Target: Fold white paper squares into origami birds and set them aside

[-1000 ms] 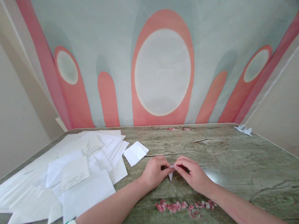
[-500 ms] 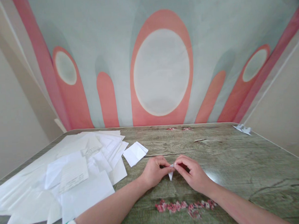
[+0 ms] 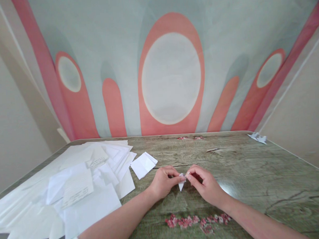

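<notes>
A small folded piece of white paper (image 3: 181, 185), with a pointed lower tip, is held between my two hands just above the table. My left hand (image 3: 164, 182) pinches it from the left, thumb and fingers closed on it. From the right, my right hand (image 3: 203, 182) grips its upper edge between thumb and fingertips. The fingers cover much of the paper, so its full folded shape is hidden. Nearest to my left hand lies a small stack of white paper squares (image 3: 143, 166).
A large spread of loose white sheets (image 3: 91, 203) covers the table's left side, some with writing. Small folded white paper pieces (image 3: 257, 138) lie at the far right edge. Pink flower prints (image 3: 185, 221) mark the wood-patterned table (image 3: 257, 178). A patterned wall (image 3: 124, 40) stands behind it.
Both hands keep their pinch on the folded paper, with only slight shifts of the fingers and paper. The whole view has moved a little.
</notes>
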`<state>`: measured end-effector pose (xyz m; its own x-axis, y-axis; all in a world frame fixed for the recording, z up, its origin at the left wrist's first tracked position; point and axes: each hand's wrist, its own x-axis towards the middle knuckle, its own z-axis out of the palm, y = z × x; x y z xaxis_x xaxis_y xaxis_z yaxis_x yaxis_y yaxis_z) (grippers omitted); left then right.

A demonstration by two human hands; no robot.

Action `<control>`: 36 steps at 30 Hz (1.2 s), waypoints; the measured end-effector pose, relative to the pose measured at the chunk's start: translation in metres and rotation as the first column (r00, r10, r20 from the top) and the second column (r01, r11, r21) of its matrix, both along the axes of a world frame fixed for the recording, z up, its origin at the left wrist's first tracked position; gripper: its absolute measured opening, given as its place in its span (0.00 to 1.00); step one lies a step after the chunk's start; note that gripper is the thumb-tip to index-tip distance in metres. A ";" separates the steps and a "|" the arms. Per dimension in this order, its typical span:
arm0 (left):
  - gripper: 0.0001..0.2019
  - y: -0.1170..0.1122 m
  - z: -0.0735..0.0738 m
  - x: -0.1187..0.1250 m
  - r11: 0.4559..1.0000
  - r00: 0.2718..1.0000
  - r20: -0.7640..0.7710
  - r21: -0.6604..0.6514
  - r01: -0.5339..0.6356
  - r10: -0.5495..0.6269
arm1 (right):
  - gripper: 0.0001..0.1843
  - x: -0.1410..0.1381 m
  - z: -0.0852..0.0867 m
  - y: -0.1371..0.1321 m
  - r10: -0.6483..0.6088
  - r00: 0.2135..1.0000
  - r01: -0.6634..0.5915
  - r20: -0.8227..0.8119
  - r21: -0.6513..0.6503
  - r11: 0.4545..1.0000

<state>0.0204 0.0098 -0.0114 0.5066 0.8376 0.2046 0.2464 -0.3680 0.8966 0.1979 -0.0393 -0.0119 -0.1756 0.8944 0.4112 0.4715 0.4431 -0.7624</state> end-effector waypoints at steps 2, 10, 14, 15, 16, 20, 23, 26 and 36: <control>0.10 0.000 0.000 0.000 1.000 1.000 0.002 -0.004 -0.008 0.008 | 0.08 0.000 0.000 0.000 0.000 1.000 0.000 -0.001 -0.006 1.000; 0.12 0.000 0.003 -0.001 1.000 1.000 -0.011 0.017 -0.011 0.011 | 0.08 0.000 -0.003 0.000 -0.003 1.000 0.003 -0.017 -0.008 1.000; 0.12 -0.002 0.005 0.001 0.999 1.000 -0.019 0.040 -0.018 0.019 | 0.08 0.000 -0.004 -0.001 -0.001 0.999 0.001 -0.043 -0.001 1.000; 0.12 -0.003 0.005 0.002 0.999 1.000 -0.023 0.044 -0.020 0.021 | 0.08 0.000 -0.004 -0.001 0.001 0.999 -0.001 -0.048 0.001 1.000; 0.12 -0.003 0.006 0.002 0.999 0.999 -0.025 0.049 -0.020 0.022 | 0.08 0.000 -0.003 -0.001 0.002 0.999 -0.002 -0.052 0.001 1.000; 0.12 -0.004 0.007 0.002 0.998 0.999 -0.029 0.063 -0.020 0.022 | 0.08 -0.001 -0.003 -0.001 -0.008 0.999 0.008 -0.053 -0.009 1.000; 0.13 -0.004 0.007 0.001 0.997 0.999 -0.023 0.072 -0.032 0.033 | 0.07 -0.002 -0.002 0.000 -0.007 0.999 0.005 -0.047 -0.043 0.999; 0.13 -0.005 0.006 0.001 0.996 0.999 -0.008 0.080 -0.041 0.042 | 0.07 -0.003 -0.002 0.000 0.005 1.000 -0.006 -0.020 -0.058 0.998; 0.13 -0.008 0.009 0.003 0.997 0.998 0.018 0.044 -0.067 0.066 | 0.10 -0.001 -0.005 0.002 -0.023 0.999 0.024 0.048 -0.025 0.999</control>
